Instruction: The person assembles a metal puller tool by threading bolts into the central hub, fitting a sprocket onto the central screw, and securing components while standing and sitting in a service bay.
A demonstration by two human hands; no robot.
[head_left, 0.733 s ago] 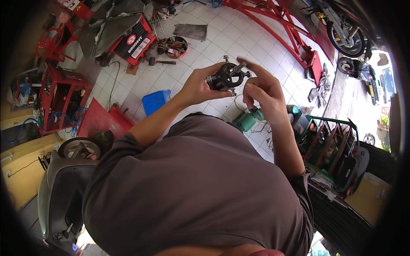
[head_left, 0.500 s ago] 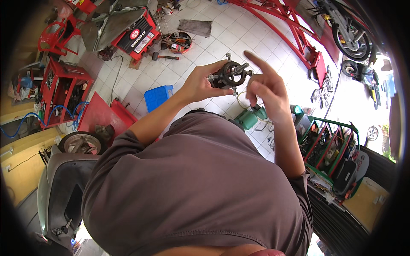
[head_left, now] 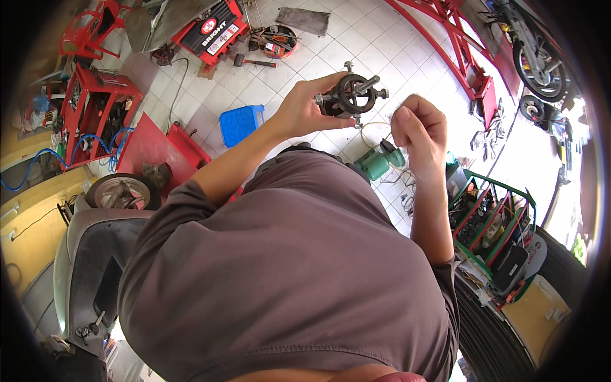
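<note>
My left hand (head_left: 307,107) is closed around a dark metal tool with a round ring end (head_left: 355,93), held up in front of my waist. Bolts stick out from the ring on several sides, and a threaded metal rod (head_left: 367,84) pokes out through its middle. The fingers behind the tool are partly hidden. To the right of the ring, and apart from it, my right hand (head_left: 420,130) is raised with its fingers curled in and the thumb against them. Nothing shows between those fingers.
On the tiled floor lie a blue plastic stool (head_left: 240,126), a hammer (head_left: 254,62), a tray of tools (head_left: 273,42) and a green power tool (head_left: 379,163). A red lift frame (head_left: 439,38) stands far right, near a green tool rack (head_left: 490,216). A scooter (head_left: 95,267) is close at left.
My right hand has drawn back to the right from the ring, and its outstretched index finger has curled in. The left hand has shifted slightly right and up with the tool.
</note>
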